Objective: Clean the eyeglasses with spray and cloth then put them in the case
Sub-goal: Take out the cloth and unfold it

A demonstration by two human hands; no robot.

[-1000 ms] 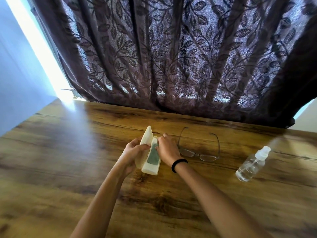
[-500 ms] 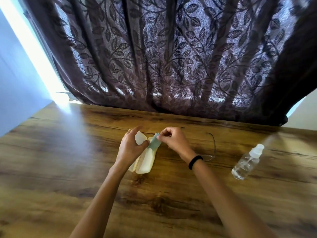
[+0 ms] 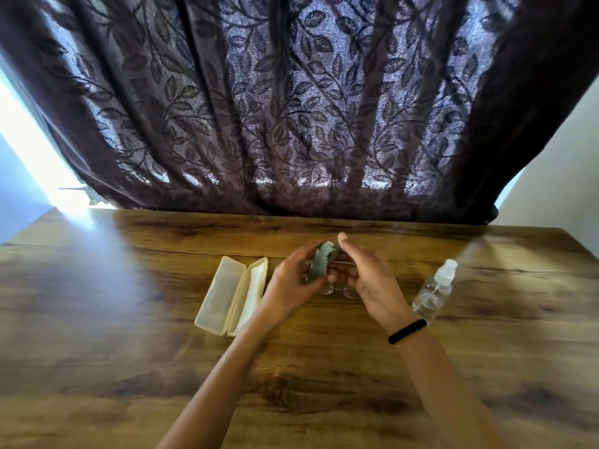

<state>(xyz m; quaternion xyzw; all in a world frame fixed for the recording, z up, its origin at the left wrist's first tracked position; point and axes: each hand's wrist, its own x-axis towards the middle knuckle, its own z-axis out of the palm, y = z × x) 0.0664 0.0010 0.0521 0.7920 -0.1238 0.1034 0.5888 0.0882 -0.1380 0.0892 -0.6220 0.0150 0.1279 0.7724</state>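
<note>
My left hand (image 3: pixel 288 286) grips a small grey-green cloth (image 3: pixel 319 263) above the wooden table. My right hand (image 3: pixel 372 283) is close beside it, thumb raised and fingers stretched toward the cloth without clearly gripping it. The eyeglasses (image 3: pixel 338 290) lie on the table under both hands; only the lower rims of the lenses show. A cream eyeglass case (image 3: pixel 227 298) lies open on the table just left of my left hand, with nothing in it. A clear spray bottle (image 3: pixel 432 294) with a white nozzle lies tilted to the right of my right hand.
The wooden table (image 3: pixel 129 319) runs wide to the left and toward me. A dark leaf-patterned curtain (image 3: pixel 291 108) hangs along the table's far edge. A black band sits on my right wrist (image 3: pixel 406 331).
The cloth came out of the case and passed from my right fingers into my left hand. My left hand let go of the case, which now lies open on the table.
</note>
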